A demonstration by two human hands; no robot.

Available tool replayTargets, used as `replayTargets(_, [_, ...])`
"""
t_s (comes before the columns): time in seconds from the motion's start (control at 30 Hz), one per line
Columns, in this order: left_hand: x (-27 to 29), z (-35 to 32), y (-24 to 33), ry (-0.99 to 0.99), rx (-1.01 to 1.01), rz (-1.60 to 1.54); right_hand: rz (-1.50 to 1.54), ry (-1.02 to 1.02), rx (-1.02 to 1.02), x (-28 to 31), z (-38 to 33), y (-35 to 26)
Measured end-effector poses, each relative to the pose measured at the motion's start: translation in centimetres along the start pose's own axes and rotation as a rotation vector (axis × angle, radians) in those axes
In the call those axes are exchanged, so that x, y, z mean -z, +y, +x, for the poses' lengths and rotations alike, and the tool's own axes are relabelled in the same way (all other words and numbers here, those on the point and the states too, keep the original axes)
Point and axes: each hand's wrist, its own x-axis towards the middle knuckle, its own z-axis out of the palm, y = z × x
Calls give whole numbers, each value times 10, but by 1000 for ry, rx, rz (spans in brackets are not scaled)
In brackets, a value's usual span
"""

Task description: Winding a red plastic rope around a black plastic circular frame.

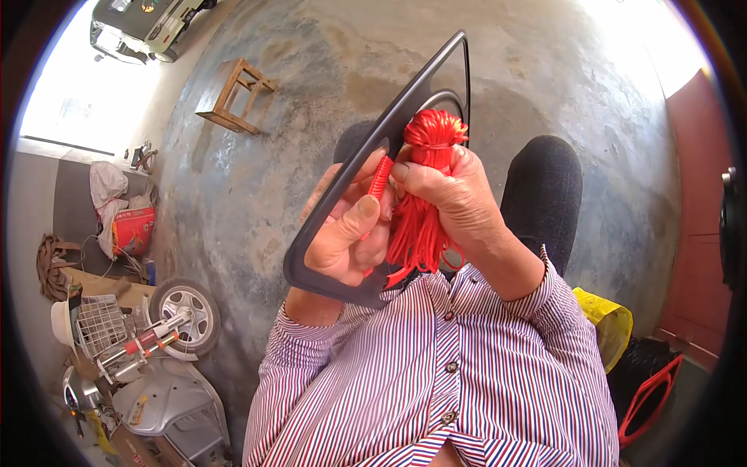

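Note:
A dark grey frame (373, 128) with rounded corners and open gaps is tilted upright in front of my chest. My left hand (342, 233) is closed at its opening, thumb and fingers around a short, tightly coiled length of red cord (379, 177). Whether that coil is wound on a bar of the frame is hidden by my fingers. My right hand (459, 187) grips a thick bundle of red cord (424, 226), tied near its looped top, with strands hanging below the fist. The bundle is close beside the coil.
A wooden stool (237, 95) lies on the concrete floor ahead to the left. A scooter wheel (184, 319) and grey scooter body (171, 405) are at lower left. On the right are a yellow bag (607, 323), a red frame (652, 401) and a red door (695, 202).

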Motion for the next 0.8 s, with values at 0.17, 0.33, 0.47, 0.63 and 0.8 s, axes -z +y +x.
replayTargets(0.17, [-1, -1, 1, -29, 0, -36, -182, -34, 106, 6, 4, -10])
replayTargets(0.33, [3, -4, 4, 9, 4, 2, -582, -67, 176, 23, 8, -21])
replayTargets(0.47, [6, -2, 4, -30, 78, -75, -472, -28, 131, 32, 7, -14])
replayTargets(0.63, [9, 0, 7, -108, 172, -80, 80, 1, -106, 57, 13, 22])
replayTargets(0.8, [-1, 3, 8, -100, 115, 34, 564, -61, -343, 56, 21, 28])
